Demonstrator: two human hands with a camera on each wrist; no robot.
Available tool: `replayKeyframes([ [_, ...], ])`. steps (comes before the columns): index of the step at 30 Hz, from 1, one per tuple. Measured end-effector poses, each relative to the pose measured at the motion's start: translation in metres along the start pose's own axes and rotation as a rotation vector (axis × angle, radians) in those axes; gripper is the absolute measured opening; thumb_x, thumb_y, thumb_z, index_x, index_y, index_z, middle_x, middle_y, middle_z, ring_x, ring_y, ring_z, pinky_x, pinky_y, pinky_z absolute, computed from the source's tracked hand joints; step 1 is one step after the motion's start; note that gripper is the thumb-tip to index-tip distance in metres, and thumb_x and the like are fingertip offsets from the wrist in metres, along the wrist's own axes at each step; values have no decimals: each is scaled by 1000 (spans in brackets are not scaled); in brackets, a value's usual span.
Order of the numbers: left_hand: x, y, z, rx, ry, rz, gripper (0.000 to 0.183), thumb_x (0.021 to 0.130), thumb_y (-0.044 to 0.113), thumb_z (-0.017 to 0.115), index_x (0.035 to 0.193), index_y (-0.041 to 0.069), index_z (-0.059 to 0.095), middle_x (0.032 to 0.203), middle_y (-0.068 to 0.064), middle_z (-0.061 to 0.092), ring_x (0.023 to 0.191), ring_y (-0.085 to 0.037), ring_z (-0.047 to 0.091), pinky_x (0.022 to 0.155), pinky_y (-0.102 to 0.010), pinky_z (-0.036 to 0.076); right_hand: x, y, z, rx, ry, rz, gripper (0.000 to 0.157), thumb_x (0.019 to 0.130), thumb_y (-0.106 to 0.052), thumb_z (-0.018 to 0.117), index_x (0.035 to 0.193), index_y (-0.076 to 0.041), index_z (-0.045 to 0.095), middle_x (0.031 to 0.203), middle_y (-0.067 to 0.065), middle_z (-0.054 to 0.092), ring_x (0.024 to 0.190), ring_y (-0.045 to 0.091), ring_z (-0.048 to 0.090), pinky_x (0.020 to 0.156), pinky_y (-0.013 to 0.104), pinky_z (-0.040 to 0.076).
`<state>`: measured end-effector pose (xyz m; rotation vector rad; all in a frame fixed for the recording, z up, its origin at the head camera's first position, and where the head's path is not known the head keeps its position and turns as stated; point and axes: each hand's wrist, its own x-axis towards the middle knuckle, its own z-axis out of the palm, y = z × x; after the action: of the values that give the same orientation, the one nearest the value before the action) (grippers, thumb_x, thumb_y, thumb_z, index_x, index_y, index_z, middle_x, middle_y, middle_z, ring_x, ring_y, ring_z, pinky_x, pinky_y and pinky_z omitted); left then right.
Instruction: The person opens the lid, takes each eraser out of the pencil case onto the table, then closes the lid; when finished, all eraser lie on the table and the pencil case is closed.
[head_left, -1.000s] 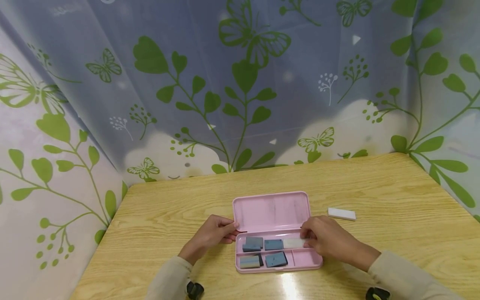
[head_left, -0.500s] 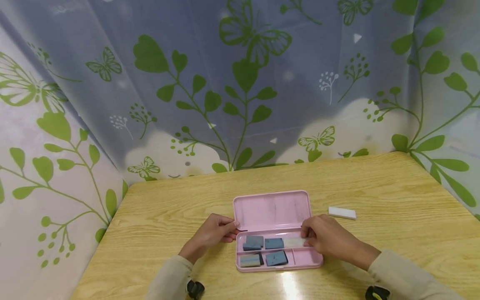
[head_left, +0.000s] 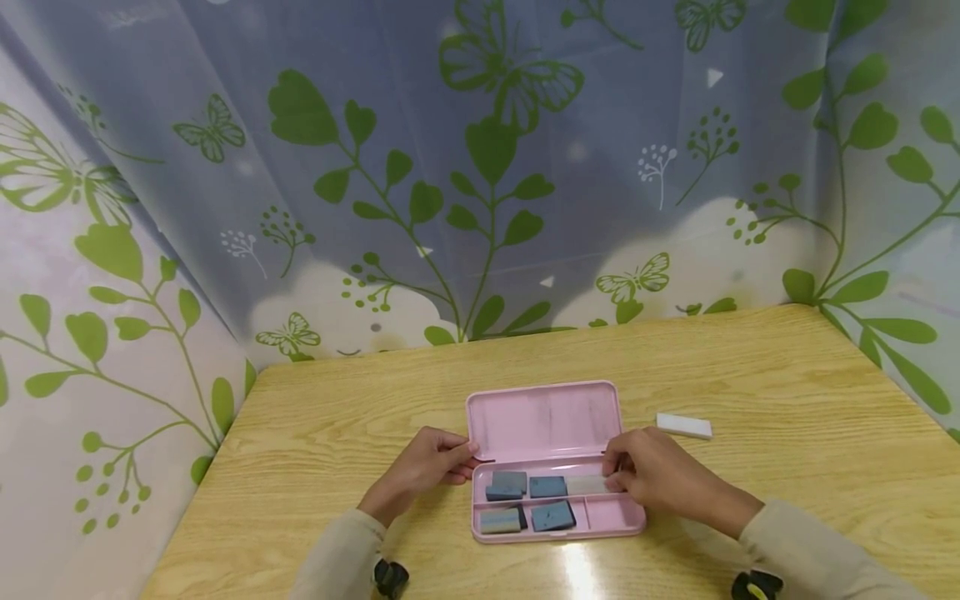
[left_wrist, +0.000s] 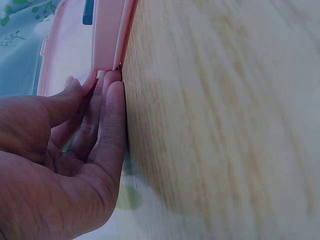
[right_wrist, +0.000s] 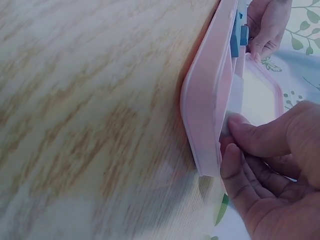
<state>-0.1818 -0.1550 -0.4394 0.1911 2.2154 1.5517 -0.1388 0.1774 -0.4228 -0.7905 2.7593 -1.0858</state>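
Note:
A pink pencil case (head_left: pixel 478 500) lies open on the table, its lid (head_left: pixel 543 423) folded back away from me. My left hand (head_left: pixel 422 461) pinches the lid's left edge near the hinge, thumb on top and the other fingers behind and below. At the case's right end my right hand (head_left: pixel 656 471) pinches the end of a white rectangular block (head_left: pixel 585 485) in the rear compartment; the thumb (right_wrist: pixel 250 134) lies on it and the block's far end is hidden. Several blue-grey blocks (head_left: pixel 552 517) sit in the other compartments.
A second white block (head_left: pixel 683 427) lies on the wooden table (head_left: pixel 360 392), right of the lid. The front right compartment (head_left: pixel 615 515) shows its pink floor. A patterned curtain (head_left: pixel 375 167) closes off the back and both sides.
The right thumb has shifted slightly on the white block. The case, the left hand and the other blocks have stayed in place.

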Motion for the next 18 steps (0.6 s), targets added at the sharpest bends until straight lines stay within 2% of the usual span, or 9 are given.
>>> replayKeyframes([
  [13, 0, -1, 0, -14, 1, -5, 27, 103, 17, 62, 109, -6, 75, 84, -7, 73, 73, -12, 67, 71, -28, 61, -4, 4, -17, 37, 28, -17, 16, 87, 4, 76, 81, -10, 72, 74, -7, 67, 65, 1, 58, 56, 23, 51],
  [18, 0, 0, 0, -10, 3, -6, 27, 103, 18, 62, 108, -5, 75, 84, -7, 73, 73, -13, 67, 72, -29, 61, -9, 7, -27, 41, 35, 6, 13, 87, -1, 78, 82, -11, 72, 76, -8, 68, 65, 2, 60, 56, 23, 52],
])
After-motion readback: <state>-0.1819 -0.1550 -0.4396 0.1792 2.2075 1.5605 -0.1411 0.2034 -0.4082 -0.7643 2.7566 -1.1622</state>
